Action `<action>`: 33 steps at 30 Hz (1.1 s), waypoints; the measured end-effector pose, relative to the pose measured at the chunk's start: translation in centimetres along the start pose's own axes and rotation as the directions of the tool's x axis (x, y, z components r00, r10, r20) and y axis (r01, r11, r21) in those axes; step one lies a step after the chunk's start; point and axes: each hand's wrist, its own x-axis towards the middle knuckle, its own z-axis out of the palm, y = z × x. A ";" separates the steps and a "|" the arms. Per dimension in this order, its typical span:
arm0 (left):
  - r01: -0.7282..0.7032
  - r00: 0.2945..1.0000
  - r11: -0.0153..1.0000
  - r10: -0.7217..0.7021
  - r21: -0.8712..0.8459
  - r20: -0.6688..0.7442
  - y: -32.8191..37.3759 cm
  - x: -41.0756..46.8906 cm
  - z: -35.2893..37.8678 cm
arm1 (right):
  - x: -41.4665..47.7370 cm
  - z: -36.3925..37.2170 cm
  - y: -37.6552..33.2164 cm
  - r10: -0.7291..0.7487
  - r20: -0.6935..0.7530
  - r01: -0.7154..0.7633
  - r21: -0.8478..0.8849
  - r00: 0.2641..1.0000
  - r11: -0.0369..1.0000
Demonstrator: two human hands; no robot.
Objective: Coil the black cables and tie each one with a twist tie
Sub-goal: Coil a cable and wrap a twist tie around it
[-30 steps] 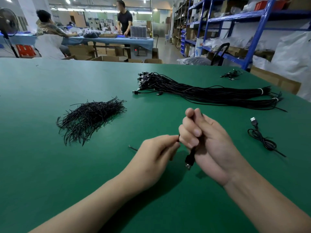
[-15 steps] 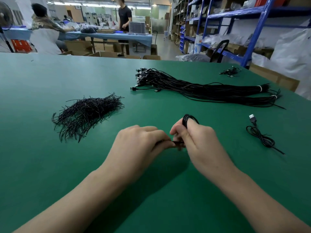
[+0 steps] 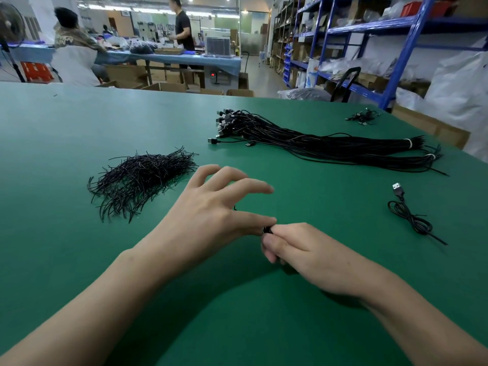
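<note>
The right hand [image 3: 303,249] is curled round a black cable [image 3: 266,230], mostly hidden in the fist near bench [image 3: 66,260] centre. The left hand [image 3: 211,215] is fanned wide, only its thumb tip touching the exposed bit. This looks like the tying step, though no tie shows; finishing probably needs a snug twist, then a fresh cable from the bundle [image 3: 317,143] at 1 o'clock and a twist tie from the pile [image 3: 140,178] at 10 o'clock.

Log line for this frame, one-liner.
right hand: grips coiled cable | left hand: fingers spread, thumb at cable | set aside: coiled USB cable, right
</note>
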 end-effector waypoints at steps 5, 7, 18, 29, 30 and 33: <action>-0.002 0.996 0.998 0.008 -0.070 0.085 0.1 0.3 -0.2 | 0.0 -0.1 0.4 0.037 0.130 -0.081 0.355 0.991 0.931; 0.008 0.994 0.995 0.004 -0.102 0.110 0.1 0.2 0.1 | 0.1 -0.3 0.5 0.024 0.181 -0.102 0.437 0.983 0.894; 0.177 0.976 0.905 -0.110 -0.388 0.188 -0.9 -1.0 2.2 | 0.1 -0.5 0.7 0.057 0.049 -0.069 0.288 0.997 0.955; 0.183 0.983 0.937 -0.165 -0.298 0.085 -0.8 -0.8 1.8 | 0.6 -0.2 0.9 0.007 -0.322 0.058 0.192 0.947 0.980; 0.184 0.982 0.937 -0.168 -0.297 0.081 -0.8 -0.9 1.8 | 0.6 -0.4 1.1 -0.022 -0.364 0.073 0.129 0.931 0.989; 0.172 0.985 0.933 -0.164 -0.317 0.050 -0.8 -0.9 1.5 | 0.7 -1.0 1.7 0.053 -0.312 0.011 0.198 0.949 0.980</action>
